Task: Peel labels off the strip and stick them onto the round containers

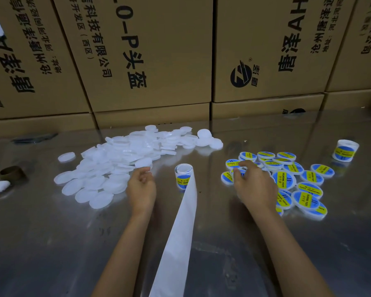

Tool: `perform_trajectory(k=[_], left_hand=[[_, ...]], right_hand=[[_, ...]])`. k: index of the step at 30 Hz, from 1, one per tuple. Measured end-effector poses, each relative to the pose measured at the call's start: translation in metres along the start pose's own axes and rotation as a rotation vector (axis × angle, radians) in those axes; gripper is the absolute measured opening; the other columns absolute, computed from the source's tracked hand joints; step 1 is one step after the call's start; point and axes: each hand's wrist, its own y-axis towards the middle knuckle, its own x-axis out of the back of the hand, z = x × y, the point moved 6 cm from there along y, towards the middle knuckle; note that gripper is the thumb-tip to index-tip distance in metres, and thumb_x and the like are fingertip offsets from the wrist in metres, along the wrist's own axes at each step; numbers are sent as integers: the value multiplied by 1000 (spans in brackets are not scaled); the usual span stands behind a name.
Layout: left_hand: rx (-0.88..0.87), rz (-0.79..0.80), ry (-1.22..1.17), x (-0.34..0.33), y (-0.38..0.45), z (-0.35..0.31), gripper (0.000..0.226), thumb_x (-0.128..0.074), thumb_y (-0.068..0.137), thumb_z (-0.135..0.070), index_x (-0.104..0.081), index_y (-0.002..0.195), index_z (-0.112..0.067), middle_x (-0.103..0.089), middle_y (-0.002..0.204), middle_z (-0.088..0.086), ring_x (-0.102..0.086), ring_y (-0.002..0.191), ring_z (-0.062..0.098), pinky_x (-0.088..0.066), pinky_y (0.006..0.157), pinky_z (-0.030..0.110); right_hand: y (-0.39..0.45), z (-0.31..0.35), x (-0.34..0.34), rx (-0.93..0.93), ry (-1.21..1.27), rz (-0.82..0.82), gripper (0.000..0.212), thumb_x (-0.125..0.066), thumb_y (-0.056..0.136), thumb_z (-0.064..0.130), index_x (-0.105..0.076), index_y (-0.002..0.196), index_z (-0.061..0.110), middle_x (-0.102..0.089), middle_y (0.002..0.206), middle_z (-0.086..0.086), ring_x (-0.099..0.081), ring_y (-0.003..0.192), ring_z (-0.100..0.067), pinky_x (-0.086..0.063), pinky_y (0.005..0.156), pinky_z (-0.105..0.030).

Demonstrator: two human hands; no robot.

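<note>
Cartons (150,52) read "头盔"; both hands' fingers curl loosely over "SOLDERING PASTE" containers (304,198).

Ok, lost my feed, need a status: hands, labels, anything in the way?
Left hand loosely curled, empty, at blank lids. Right hand fingers down on labelled lids, grip unclear. Label roll between hands, spent strip trailing. Nothing blocking.

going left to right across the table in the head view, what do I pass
Brown tape ring → pile of plain white containers → left hand → label roll → right hand → labelled containers → second label roll.
</note>
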Motion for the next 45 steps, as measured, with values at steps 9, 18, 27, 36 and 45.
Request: perform_trajectory(k=[9, 18, 27, 36, 45], left_hand=[[-224, 74, 443, -13, 26, -5, 42, -46, 102, -7, -48, 142, 3, -40, 150, 18, -39, 140, 32, -28, 115, 36], [-41, -62, 515, -18, 67, 3, 52, -56, 101, -31, -48, 136, 7, -41, 139, 27, -47, 125, 44, -40, 105, 48], [-41, -47, 408, -12, 74, 11, 59, -78, 86, -25, -57, 135, 0, -55, 136, 22, -54, 123, 39, -43, 108, 46], [-23, -142, 219, -2, 56, 4, 32, -69, 94, -25, -62, 102, 5, -58, 119, 19, -58, 104, 29, -43, 90, 31], [36, 145, -174, -22, -13, -8, 11, -56, 102, -20, -62, 98, -13, -71, 86, 6, -68, 69, 16, -58, 68, 37]], right_hand=[[-25, 38, -42, 190, 341, 155, 18, -59, 92, 24, -69, 106, 23, -69, 80, 6, -64, 77, -19, -49, 69, -30], [-12, 29, -65, 105, 452, 220, 14, -61, 91, 27, -71, 100, 22, -57, 63, 15, -56, 66, -10, -52, 69, -32], [-12, 30, -71, 100, 421, 268, 16, -61, 91, 33, -69, 103, 27, -60, 68, 12, -58, 69, -8, -52, 70, -32], [-15, 33, -70, 105, 356, 310, 18, -60, 91, 38, -67, 105, 30, -62, 74, 12, -59, 73, -8, -50, 70, -30], [-21, 47, -74, 45, 661, 454, 35, -48, 98, 8, -59, 129, 20, -64, 120, 9, -60, 106, -4, -42, 80, -2]])
